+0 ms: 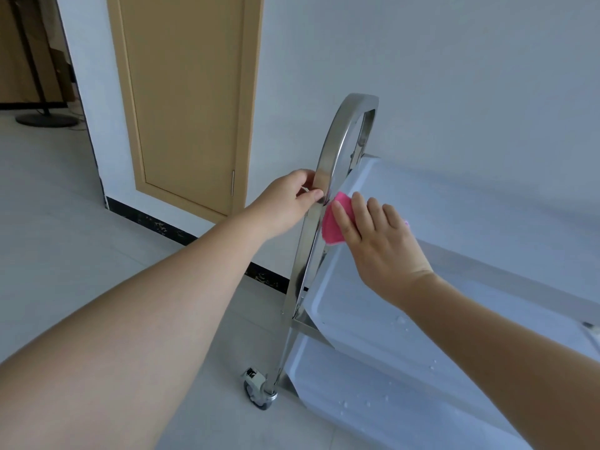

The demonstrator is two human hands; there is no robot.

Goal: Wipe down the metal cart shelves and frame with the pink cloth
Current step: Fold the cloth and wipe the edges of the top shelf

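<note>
Beside a white wall, the left hand [292,203] grips the cart frame [319,186] while the right hand [373,241] presses the pink cloth [334,222] flat; uneven pressure could roll the castor [259,389].

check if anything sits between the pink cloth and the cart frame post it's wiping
Nothing visible: the right hand presses the pink cloth straight against the frame post. The left hand grips the same post just above, so it would likely block an upward stroke.

No readable text, labels, numbers, signs anywhere.
</note>
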